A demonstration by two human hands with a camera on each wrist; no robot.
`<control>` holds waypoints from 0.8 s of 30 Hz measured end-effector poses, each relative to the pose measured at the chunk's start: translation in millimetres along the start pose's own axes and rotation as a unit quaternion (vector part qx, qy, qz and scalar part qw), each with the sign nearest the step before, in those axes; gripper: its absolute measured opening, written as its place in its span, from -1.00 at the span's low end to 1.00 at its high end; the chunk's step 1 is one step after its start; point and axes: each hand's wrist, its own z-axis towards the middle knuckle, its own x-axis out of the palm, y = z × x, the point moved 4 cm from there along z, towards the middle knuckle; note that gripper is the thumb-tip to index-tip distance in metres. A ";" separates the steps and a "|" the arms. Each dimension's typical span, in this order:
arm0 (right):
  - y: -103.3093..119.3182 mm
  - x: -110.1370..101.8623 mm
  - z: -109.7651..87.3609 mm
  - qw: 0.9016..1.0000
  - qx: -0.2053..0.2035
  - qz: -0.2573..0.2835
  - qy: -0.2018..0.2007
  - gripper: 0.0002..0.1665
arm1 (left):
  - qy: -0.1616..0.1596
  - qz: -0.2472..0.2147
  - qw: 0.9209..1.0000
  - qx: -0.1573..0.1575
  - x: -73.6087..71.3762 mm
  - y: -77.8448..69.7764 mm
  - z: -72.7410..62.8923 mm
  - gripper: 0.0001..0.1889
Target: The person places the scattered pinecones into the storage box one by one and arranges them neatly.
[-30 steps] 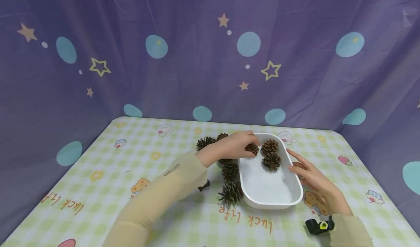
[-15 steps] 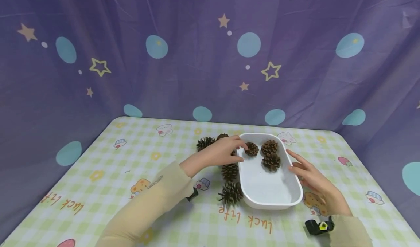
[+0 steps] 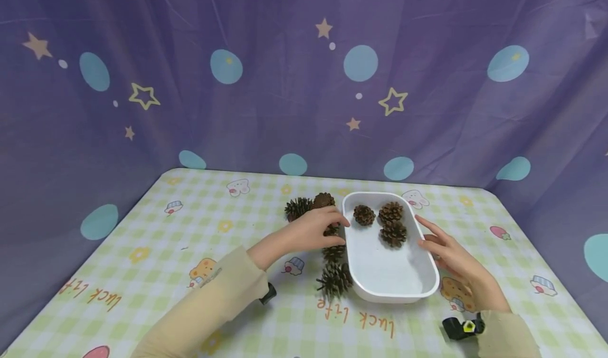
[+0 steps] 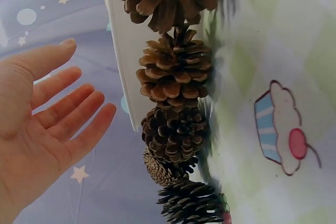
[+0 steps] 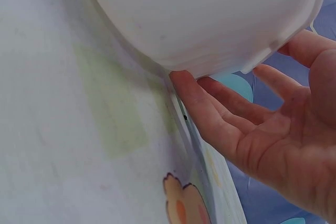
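A white plastic tub [image 3: 391, 273] holds three brown pine cones [image 3: 393, 234] toward its far end. Just left of the tub, my left hand [image 3: 313, 228] hovers over a row of pine cones [image 3: 334, 280] with its fingers spread and nothing held. The left wrist view shows that palm [image 4: 31, 135] bare beside the line of cones [image 4: 173, 72]. My right hand [image 3: 453, 255] rests its fairly straight fingers against the tub's right side. From the right wrist view, its fingertips touch the tub wall [image 5: 210, 19] low down, thumb up near the rim.
Green-and-white checked cloth [image 3: 256, 316] with printed cartoons covers the table. Behind it hangs a purple curtain [image 3: 266, 125] with stars and dots. More pine cones [image 3: 298, 208] lie at the far end of the row, partly behind my left hand.
My left hand has let go of a pine cone inside the tub and drawn back left over the rim to the cones outside. The right hand has stayed at the tub's side.
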 end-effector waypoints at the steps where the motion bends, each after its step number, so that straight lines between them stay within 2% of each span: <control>1: 0.0 0.1 0.1 1.000 -0.001 0.001 0.001 -0.22 | 0.001 -0.001 1.000 -0.002 0.7 0.0 -1.8 -0.62; 13: 1.2 0.3 -1.1 1.000 -0.001 -0.008 -0.001 -0.20 | -0.008 -0.019 1.000 -0.011 4.1 -1.3 -17.7 -0.64; 24: 1.6 0.9 -1.5 1.000 -0.005 -0.004 0.004 -0.21 | 0.017 -0.024 0.999 -0.015 14.6 -2.4 -32.0 -0.58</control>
